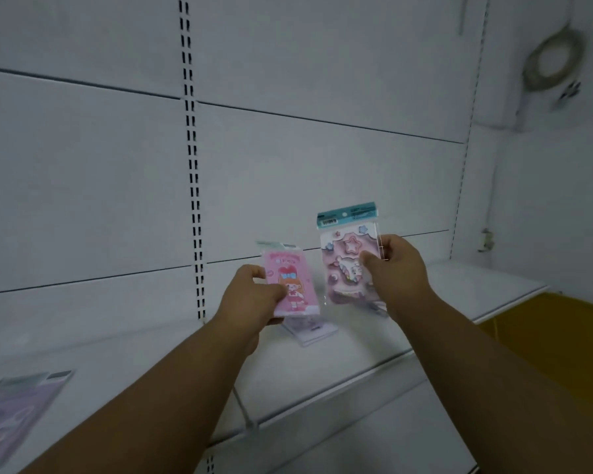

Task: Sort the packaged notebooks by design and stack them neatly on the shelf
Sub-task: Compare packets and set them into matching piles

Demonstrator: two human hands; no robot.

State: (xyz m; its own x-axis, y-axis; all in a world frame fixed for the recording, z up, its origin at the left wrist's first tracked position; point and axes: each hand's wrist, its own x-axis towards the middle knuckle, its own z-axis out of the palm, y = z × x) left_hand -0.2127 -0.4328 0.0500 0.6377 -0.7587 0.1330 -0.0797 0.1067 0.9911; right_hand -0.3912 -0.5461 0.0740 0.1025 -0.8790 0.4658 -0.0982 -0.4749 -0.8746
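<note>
A: Pink girl notebook pinched in left hand, star notebook pinched in right hand, above shelf.
B: Sorting step. Next, probably match each to its pile.

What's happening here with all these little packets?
A person is sorting packaged notebooks at a white shelf. The left hand holds a pink notebook with a cartoon girl, and the right hand holds up a star-and-unicorn notebook, side by side above the shelf. Another packet lies on the shelf just below the hands, and a blurred purple pile sits at the far left. Neither held notebook has been placed yet.
</note>
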